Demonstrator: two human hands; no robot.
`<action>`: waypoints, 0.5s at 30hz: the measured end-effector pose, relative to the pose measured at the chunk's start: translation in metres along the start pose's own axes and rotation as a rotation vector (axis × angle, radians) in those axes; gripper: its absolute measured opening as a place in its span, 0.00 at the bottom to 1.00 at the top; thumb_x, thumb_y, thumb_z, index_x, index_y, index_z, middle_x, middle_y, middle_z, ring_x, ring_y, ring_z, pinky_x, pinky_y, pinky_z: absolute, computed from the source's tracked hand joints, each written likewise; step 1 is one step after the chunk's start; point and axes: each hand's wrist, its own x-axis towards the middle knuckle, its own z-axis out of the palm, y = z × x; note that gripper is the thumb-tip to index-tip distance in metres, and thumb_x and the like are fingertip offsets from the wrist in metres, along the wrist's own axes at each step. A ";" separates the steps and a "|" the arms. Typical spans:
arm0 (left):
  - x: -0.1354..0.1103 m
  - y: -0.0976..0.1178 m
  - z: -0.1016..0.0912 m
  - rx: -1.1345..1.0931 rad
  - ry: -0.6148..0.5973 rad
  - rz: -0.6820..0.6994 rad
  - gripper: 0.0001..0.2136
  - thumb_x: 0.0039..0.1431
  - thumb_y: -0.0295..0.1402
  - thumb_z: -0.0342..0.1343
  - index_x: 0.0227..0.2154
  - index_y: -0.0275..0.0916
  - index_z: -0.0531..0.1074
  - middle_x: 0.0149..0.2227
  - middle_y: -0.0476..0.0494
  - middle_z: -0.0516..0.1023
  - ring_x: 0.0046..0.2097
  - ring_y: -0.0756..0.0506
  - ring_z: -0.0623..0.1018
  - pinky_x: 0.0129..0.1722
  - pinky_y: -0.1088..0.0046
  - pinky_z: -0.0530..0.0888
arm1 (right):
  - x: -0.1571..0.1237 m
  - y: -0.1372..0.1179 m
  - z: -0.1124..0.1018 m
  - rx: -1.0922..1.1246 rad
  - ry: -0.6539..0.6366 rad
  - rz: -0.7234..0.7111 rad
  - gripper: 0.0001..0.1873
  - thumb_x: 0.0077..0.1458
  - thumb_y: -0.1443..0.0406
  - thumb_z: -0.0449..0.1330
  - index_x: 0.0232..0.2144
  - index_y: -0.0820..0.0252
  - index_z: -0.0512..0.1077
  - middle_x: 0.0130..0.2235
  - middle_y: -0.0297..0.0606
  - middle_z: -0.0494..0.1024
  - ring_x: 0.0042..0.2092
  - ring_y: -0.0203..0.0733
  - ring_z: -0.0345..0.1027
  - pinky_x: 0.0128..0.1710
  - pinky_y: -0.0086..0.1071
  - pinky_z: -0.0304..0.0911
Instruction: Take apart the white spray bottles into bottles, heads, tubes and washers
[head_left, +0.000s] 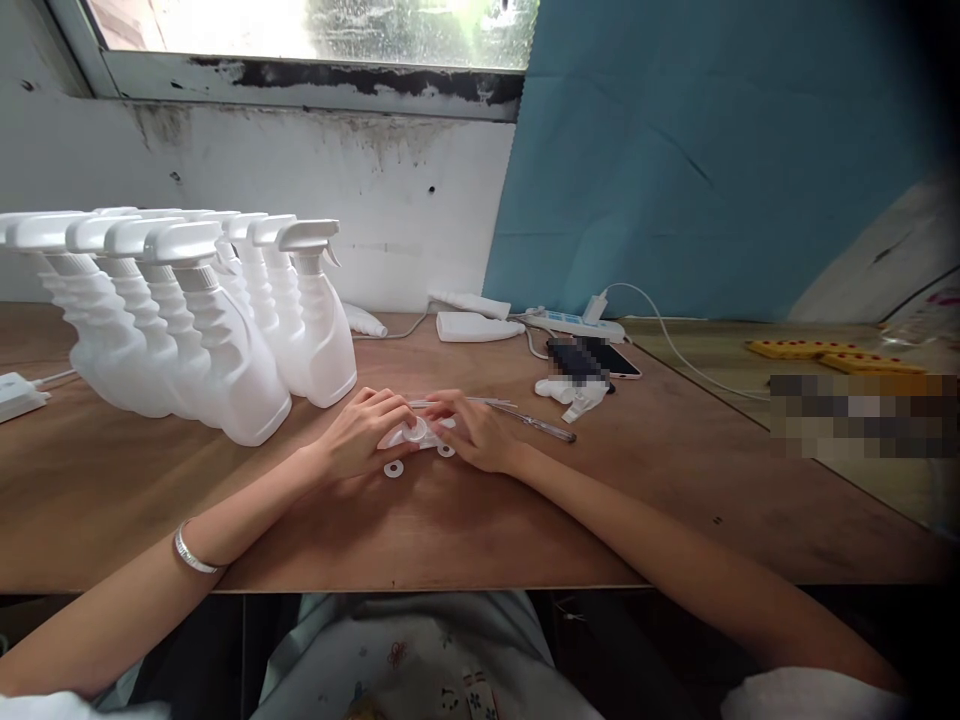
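My left hand [367, 432] is closed, with its fingertips on a small white plastic sprayer part [415, 431] low over the tabletop. From the other side my right hand [482, 436] curls its fingers at the same part; the exact hold is partly hidden. Below the hands two flat white washers [394, 468] lie on the wood, one under the right fingers. Thin clear tubes [491, 402] run behind the fingers. To the right of my right hand lies a screwdriver [551, 429] with a clear handle.
White spray bottles [255, 370] with trigger heads stand grouped at left. Behind are loose white bottles [476, 327] and a power strip [577, 324] with a cable. Phones [611, 357] and white sprayer pieces [585, 402] lie at right, yellow trays [817, 350] farther off.
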 end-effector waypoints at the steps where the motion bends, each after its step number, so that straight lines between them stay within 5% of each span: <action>1: 0.000 0.000 0.000 -0.003 0.001 0.001 0.10 0.58 0.39 0.49 0.35 0.38 0.67 0.38 0.44 0.74 0.40 0.45 0.71 0.40 0.68 0.61 | 0.001 0.004 -0.002 -0.065 -0.006 0.058 0.14 0.61 0.62 0.45 0.49 0.59 0.56 0.42 0.37 0.75 0.40 0.35 0.70 0.39 0.29 0.64; 9: 0.001 -0.001 0.002 -0.037 -0.004 -0.034 0.09 0.57 0.37 0.50 0.37 0.38 0.68 0.37 0.44 0.72 0.38 0.45 0.70 0.38 0.69 0.62 | 0.002 0.037 -0.010 -0.443 -0.153 0.240 0.10 0.55 0.69 0.50 0.34 0.68 0.71 0.39 0.51 0.73 0.44 0.52 0.62 0.43 0.41 0.55; 15: 0.000 -0.002 0.003 -0.079 -0.014 -0.057 0.09 0.57 0.35 0.50 0.39 0.39 0.67 0.40 0.44 0.73 0.41 0.45 0.71 0.39 0.68 0.63 | 0.000 0.039 -0.009 -0.543 -0.283 0.248 0.13 0.54 0.74 0.47 0.33 0.68 0.71 0.38 0.51 0.74 0.43 0.50 0.61 0.40 0.39 0.52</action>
